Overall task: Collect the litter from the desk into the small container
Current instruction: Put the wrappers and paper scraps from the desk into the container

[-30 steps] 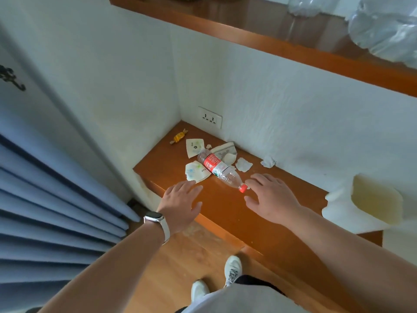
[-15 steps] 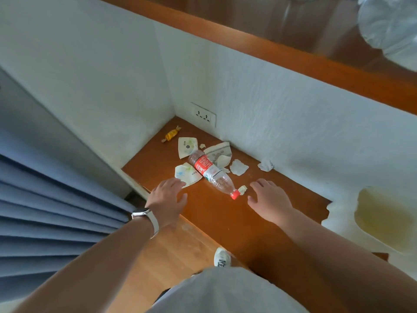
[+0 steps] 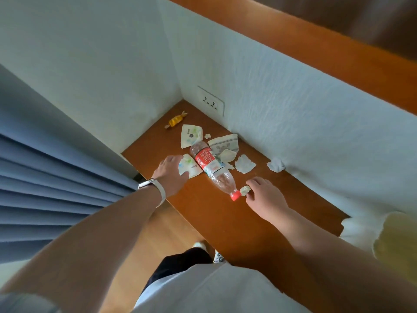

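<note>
Litter lies in the desk (image 3: 216, 213) corner. There is a clear plastic bottle (image 3: 206, 160) with a red label and red cap (image 3: 235, 196), a yellow candy (image 3: 175, 119), printed paper wrappers (image 3: 190, 135) (image 3: 225, 143) and torn tissue scraps (image 3: 245, 164) (image 3: 276, 164). My left hand (image 3: 170, 175) closes thumb and fingers around the edge of a printed paper wrapper (image 3: 191, 167) left of the bottle. My right hand (image 3: 265, 197) pinches a small crumpled paper scrap (image 3: 245, 190) beside the cap. The small container (image 3: 358, 229), lined with a white bag, stands at the desk's right end, partly cut off.
White walls close the desk at the back and left, with a socket plate (image 3: 211, 102) in the corner. A wooden shelf (image 3: 316, 48) overhangs above. Blue curtains (image 3: 56, 188) hang to the left. My legs and shoes stand on wooden floor below the desk edge.
Both hands moved forward onto the litter: the left reached the printed wrapper beside the bottle, and the right came to the small scrap by the cap. The view tilted closer and downward.
</note>
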{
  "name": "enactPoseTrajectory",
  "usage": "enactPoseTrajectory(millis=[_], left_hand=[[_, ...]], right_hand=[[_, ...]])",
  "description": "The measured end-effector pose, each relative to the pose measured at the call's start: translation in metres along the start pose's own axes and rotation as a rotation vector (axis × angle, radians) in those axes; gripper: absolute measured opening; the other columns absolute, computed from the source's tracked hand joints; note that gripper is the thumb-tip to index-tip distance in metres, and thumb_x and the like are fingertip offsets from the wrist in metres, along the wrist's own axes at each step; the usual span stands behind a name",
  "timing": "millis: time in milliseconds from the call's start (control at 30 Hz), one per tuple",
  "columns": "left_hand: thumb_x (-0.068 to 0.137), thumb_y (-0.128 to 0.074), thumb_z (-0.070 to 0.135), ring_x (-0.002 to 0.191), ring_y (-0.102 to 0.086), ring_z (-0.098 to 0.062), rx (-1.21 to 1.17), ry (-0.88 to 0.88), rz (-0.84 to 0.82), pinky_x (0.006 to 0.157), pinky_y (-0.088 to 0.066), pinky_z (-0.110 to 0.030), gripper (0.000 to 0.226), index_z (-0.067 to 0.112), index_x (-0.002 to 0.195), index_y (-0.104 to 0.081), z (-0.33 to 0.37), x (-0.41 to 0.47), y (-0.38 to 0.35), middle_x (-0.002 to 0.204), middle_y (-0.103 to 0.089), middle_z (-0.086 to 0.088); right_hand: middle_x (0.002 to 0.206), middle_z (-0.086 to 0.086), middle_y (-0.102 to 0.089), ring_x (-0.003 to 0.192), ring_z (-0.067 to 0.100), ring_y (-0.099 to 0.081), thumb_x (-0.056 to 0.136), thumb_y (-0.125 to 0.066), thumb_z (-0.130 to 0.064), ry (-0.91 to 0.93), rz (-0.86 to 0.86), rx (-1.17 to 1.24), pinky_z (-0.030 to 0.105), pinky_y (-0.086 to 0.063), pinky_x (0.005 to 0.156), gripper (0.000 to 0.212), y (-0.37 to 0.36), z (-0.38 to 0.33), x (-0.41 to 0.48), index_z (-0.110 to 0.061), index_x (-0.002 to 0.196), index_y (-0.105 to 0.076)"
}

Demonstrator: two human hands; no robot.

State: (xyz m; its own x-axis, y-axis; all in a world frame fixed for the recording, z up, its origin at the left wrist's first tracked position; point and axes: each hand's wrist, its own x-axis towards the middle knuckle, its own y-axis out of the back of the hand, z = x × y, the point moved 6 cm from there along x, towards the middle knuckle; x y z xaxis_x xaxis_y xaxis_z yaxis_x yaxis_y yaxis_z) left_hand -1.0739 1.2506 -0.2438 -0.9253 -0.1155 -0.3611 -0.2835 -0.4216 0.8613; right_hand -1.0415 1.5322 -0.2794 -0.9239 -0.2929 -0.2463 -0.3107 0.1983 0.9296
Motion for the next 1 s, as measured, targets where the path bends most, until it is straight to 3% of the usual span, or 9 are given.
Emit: enactPoseTrajectory(millis=[167, 333, 533, 800, 1000], left_hand=[[0.095, -0.059, 0.034, 0.139, -0.037, -0.025, 0.041, -0.020, 0.023, 0.107, -0.041, -0.046, 0.059, 0.022, 0.147, -0.035, 0.007, 0.022, -0.003, 0.153, -0.038, -0.001], [0.095, -0.058, 0.031, 0.119, -0.054, -0.023, -0.018, -0.022, 0.018, 0.093, -0.053, -0.046, 0.037, 0.024, 0.131, -0.052, 0.000, 0.033, -0.006, 0.132, -0.058, -0.001], [0.098, -0.053, 0.032, 0.106, -0.057, -0.020, -0.019, -0.021, -0.006, 0.081, -0.051, -0.034, 0.030, 0.021, 0.127, -0.055, -0.009, 0.026, -0.020, 0.120, -0.061, -0.001], [0.099, -0.052, 0.032, 0.095, -0.058, -0.015, -0.066, -0.043, -0.011, 0.075, -0.053, -0.030, 0.018, 0.022, 0.113, -0.058, -0.013, 0.017, -0.019, 0.105, -0.062, 0.003], [0.099, -0.052, 0.032, 0.092, -0.058, -0.012, -0.116, -0.100, -0.016, 0.058, -0.046, -0.017, 0.016, 0.022, 0.111, -0.058, -0.008, 0.008, -0.009, 0.104, -0.061, 0.005]], right_hand=[[0.143, 0.000, -0.047, 0.127, 0.020, -0.049, 0.095, -0.055, -0.032, 0.053, -0.047, -0.039, 0.032, -0.050, 0.096, 0.047, -0.014, 0.000, -0.004, -0.021, 0.139, -0.045], [0.128, -0.004, -0.056, 0.111, 0.014, -0.056, 0.093, -0.059, -0.029, 0.062, -0.028, -0.024, 0.026, -0.050, 0.088, 0.030, -0.024, -0.004, -0.012, -0.022, 0.123, -0.058], [0.115, -0.002, -0.058, 0.096, 0.010, -0.055, 0.093, -0.059, -0.026, -0.019, -0.032, -0.032, 0.020, -0.049, 0.079, 0.022, -0.032, -0.005, -0.022, -0.021, 0.114, -0.058], [0.107, -0.004, -0.061, 0.089, 0.010, -0.059, 0.092, -0.061, -0.033, -0.122, -0.033, -0.067, 0.023, -0.054, 0.074, 0.032, -0.031, -0.005, -0.028, -0.022, 0.121, -0.054], [0.108, -0.006, -0.062, 0.093, 0.011, -0.061, 0.093, -0.057, -0.028, -0.234, -0.020, -0.036, 0.023, -0.054, 0.075, 0.033, -0.035, 0.000, -0.043, -0.023, 0.126, -0.054]])
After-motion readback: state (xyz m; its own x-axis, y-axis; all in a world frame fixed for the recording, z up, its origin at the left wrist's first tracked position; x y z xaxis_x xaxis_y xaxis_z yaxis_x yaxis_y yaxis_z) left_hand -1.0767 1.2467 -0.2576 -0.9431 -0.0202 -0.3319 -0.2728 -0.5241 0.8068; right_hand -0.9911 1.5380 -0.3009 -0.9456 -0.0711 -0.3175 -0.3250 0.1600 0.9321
